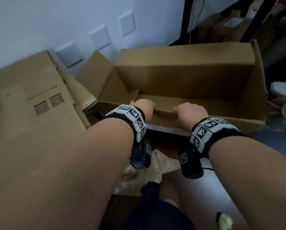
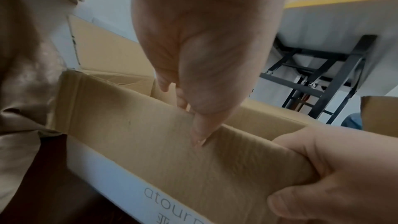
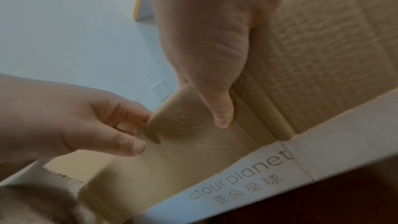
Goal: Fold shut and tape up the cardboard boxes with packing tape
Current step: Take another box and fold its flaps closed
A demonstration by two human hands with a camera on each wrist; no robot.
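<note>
A large open cardboard box (image 1: 180, 77) stands in front of me with its far flap upright and its left flap splayed outward. Its near flap (image 1: 163, 113) rises towards me, brown inside with a white printed outer face (image 3: 247, 176). My left hand (image 1: 144, 106) grips the flap's top edge, fingers curled over it and thumb (image 2: 200, 130) pressed on the near side. My right hand (image 1: 188, 110) grips the same edge a little to the right, thumb (image 3: 221, 108) on the cardboard. The edge bends between the two hands (image 3: 172, 117). No tape roll is in view.
A flattened cardboard box (image 1: 31, 105) lies at the left against the wall (image 1: 39, 22). A black metal rack (image 1: 255, 22) with more boxes stands at the back right. Crumpled brown paper (image 1: 147, 171) sits near my knees.
</note>
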